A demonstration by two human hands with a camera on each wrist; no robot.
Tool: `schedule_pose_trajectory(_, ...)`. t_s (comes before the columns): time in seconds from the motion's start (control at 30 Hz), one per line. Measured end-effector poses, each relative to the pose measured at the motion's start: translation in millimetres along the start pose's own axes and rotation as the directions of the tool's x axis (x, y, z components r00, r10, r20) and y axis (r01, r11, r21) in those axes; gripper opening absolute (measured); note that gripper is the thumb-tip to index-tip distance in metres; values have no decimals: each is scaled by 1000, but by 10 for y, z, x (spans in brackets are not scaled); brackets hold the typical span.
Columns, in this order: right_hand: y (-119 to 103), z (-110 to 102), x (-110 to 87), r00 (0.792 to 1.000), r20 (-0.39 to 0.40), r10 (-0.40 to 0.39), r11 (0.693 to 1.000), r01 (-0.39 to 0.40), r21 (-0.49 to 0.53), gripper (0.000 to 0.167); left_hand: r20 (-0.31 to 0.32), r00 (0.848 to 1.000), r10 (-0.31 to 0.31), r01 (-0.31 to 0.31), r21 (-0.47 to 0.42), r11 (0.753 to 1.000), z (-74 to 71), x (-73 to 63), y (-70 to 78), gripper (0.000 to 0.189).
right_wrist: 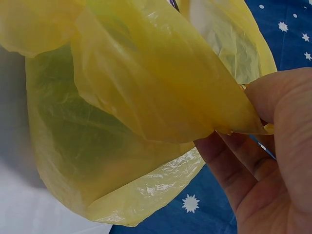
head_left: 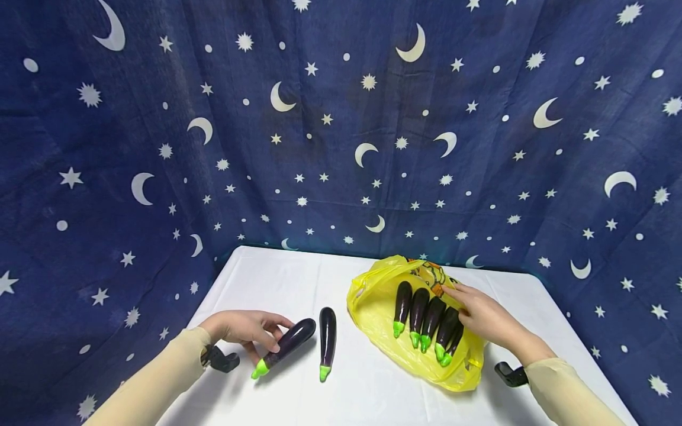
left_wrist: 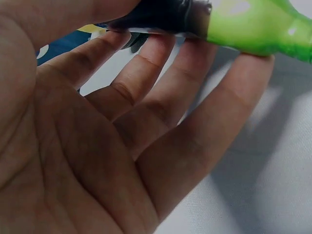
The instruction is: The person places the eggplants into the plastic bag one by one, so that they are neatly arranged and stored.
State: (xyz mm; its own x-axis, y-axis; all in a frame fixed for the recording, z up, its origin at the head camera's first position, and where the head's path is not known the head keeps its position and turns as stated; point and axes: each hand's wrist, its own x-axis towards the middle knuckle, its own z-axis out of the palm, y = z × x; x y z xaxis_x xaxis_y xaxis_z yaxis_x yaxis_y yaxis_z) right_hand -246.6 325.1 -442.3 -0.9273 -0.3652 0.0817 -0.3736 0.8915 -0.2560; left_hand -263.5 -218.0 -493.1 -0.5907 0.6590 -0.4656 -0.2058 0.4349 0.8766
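Note:
Between thumb and fingertips my left hand (head_left: 250,331) holds a dark purple eggplant (head_left: 292,340), tilted, its bright green stem end toward me. In the left wrist view the green stem end (left_wrist: 253,27) lies over the fingertips. Just right of it another eggplant (head_left: 327,340) lies on the white table. My right hand (head_left: 487,316) pinches the edge of a yellow plastic bag (head_left: 373,313), as the right wrist view shows with the bag's film (right_wrist: 146,83) between thumb and fingers. Several eggplants (head_left: 419,310) lie side by side in the bag's open mouth, green ends toward me.
The white table (head_left: 298,278) runs back to a dark blue curtain (head_left: 330,118) with moons and stars, which also hangs along both sides. A black wrist strap mount (head_left: 222,360) sits on the left wrist, another mount (head_left: 511,374) on the right.

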Motion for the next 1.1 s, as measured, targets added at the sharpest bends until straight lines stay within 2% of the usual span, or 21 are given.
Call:
schedule_pose_trajectory(0.3,0,1,10,1000,-15,-12,1000,12,-7,59,-9,1000,24,-24,-32,999,-9,-11,35,68)
schedule_pose_trajectory(0.57,-6,3,19,1000,-11,-9,1000,9,-10,59,54,996,75,-72,-57,996,24,3,128,76)
schedule_pose_trajectory(0.73,-6,-5,14,1000,-9,-14,1000,14,-19,59,63,994,87,-84,-56,995,82,22,235,77)
schedule_pose_trajectory(1.1,-9,-13,10,1000,-11,-27,999,26,-25,59,77,987,139,-135,-55,989,172,170,424,77)
